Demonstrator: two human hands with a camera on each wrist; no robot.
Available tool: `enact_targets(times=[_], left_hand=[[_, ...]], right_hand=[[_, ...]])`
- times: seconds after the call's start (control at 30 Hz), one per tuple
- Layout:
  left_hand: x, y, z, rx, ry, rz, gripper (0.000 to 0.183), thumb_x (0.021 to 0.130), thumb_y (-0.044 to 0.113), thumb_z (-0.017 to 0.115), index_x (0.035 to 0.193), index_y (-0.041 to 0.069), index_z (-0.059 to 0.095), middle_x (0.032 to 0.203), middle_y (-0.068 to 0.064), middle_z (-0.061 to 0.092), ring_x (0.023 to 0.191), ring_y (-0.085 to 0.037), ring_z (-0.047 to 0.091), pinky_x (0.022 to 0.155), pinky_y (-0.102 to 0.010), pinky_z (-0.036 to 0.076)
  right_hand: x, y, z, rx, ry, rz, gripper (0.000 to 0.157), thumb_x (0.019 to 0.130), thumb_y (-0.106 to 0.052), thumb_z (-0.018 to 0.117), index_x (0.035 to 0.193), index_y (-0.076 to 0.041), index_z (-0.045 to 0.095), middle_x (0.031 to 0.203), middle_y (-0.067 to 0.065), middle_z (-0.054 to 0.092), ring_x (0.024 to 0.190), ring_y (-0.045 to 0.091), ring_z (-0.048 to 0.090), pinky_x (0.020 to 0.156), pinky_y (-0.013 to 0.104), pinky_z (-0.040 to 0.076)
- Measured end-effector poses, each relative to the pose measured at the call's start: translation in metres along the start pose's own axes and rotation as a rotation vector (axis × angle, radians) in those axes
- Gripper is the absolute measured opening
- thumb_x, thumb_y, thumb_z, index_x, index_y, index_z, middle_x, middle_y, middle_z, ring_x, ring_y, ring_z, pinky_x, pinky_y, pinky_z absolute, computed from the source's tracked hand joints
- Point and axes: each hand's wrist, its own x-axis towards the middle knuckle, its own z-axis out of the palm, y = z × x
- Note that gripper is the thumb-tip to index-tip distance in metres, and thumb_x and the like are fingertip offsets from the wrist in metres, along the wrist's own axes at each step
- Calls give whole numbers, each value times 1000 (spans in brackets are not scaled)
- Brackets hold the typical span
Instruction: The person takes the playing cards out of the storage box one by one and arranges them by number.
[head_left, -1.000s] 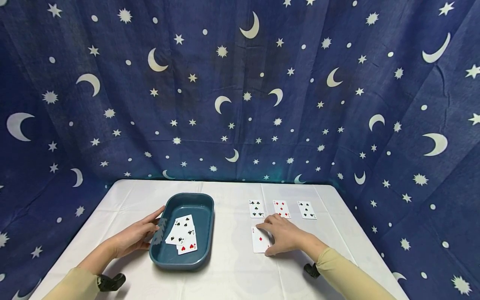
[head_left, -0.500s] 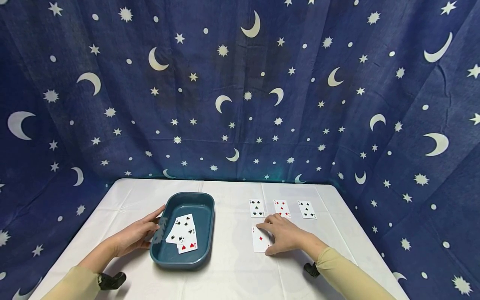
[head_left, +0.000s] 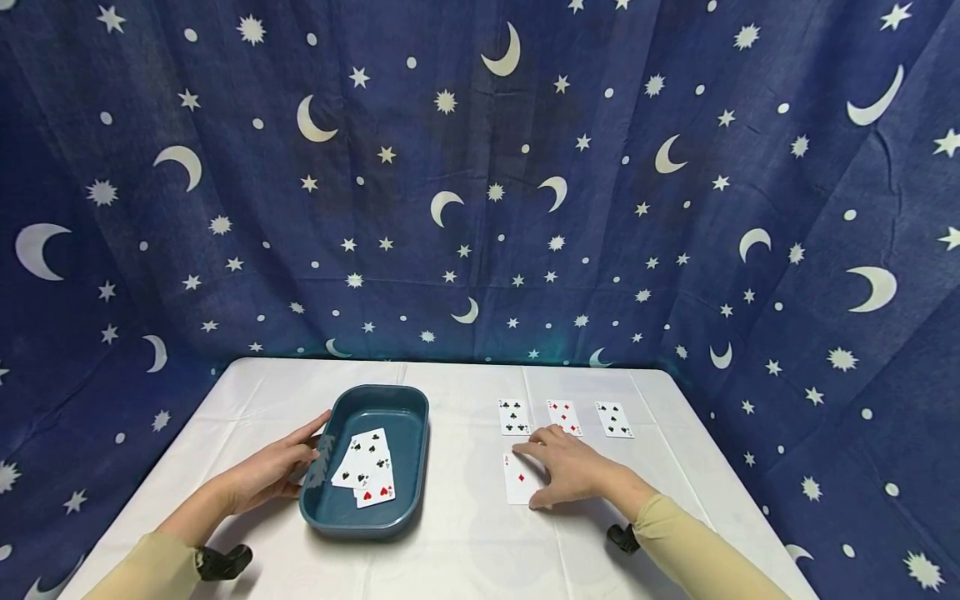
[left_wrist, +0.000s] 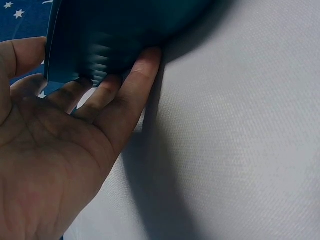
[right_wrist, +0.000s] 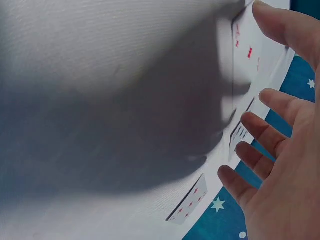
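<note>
My left hand (head_left: 266, 475) is beside a dark teal tray (head_left: 420, 500), fingers extended against its outer left side. In the left wrist view, the fingertips touch the tray's wall (left_wrist: 100, 30) close to the white cloth. Inside the tray, overlapping playing cards (head_left: 367, 462) show spades and hearts. My right hand (head_left: 573, 467) arches over an ace of diamonds (head_left: 519, 483), which lies flat on the table. Its thumb is at the near edge of the card and its index fingertip at the far edge. The right wrist view shows those fingers (right_wrist: 272, 102) spread and lightly bent.
Behind the right hand, a row holds a club card (head_left: 514, 414), a diamond card (head_left: 562, 412) and a spade card (head_left: 615, 419). White cloth (head_left: 465, 525) covers the table. A blue star-and-moon curtain (head_left: 480, 208) hangs around its back and sides.
</note>
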Motion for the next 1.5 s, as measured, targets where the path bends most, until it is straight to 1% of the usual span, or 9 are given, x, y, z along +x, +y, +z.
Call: enact_targets(times=[0.2,0.43,0.67,0.77,0.9,1.03,1.17,1.33,1.5], left_hand=[[0,-2,-1,-1,2,3,80,102,13,48,166,31,4,167,-25,4,142,-38,31,92,-54,52],[-1,-2,0,-4,12,-1,80,102,14,48,166,31,4,166,-26,6,139,-38,34,91,-54,52],[-2,-3,0,-11,11,4,80,102,14,48,166,30,4,165,-26,9,136,-35,38,91,-53,52],[-3,-2,0,-12,16,1,81,101,13,49,166,30,4,165,-26,9,135,-35,39,91,-53,53],[-3,-1,1,-10,24,-4,81,100,13,49,166,29,5,166,-27,8,135,-36,38,91,-54,52],[-4,1,2,-4,22,-2,80,101,13,48,166,29,5,167,-26,3,140,-39,34,92,-55,52],[-3,1,1,0,4,7,79,102,14,48,166,29,4,168,-25,-1,144,-41,27,93,-55,51],[-3,2,1,5,-8,15,78,103,15,47,166,29,3,168,-24,-3,146,-42,23,94,-55,50],[-2,2,1,5,-5,9,78,103,16,48,166,30,3,168,-25,-4,148,-45,20,96,-56,49]], right_hand=[[5,-1,-6,13,17,15,87,75,-54,79,151,-22,52,138,1,52,128,22,45,104,52,41],[18,-10,-20,5,113,-59,82,78,-51,79,150,-20,54,139,2,53,130,25,44,103,52,41],[38,-24,-27,-15,154,-108,82,81,-53,76,152,-22,51,143,1,52,130,23,44,104,49,41],[49,-36,-32,-21,157,-121,82,83,-56,74,154,-23,48,146,0,50,135,23,41,107,50,38],[69,-58,-39,-36,154,-135,83,85,-59,71,156,-23,45,148,-1,48,138,22,38,110,49,35],[90,-84,-46,-64,148,-154,85,84,-62,70,156,-25,45,148,-2,48,140,22,35,113,48,32],[111,-110,-48,-108,144,-194,86,83,-66,68,155,-25,45,148,-3,49,141,23,36,114,46,31],[133,-136,-48,-171,96,-224,88,83,-69,68,156,-25,45,149,-3,48,140,22,36,117,43,27],[151,-152,-43,-228,49,-237,88,83,-73,65,155,-27,46,148,-4,48,141,20,34,118,41,24]])
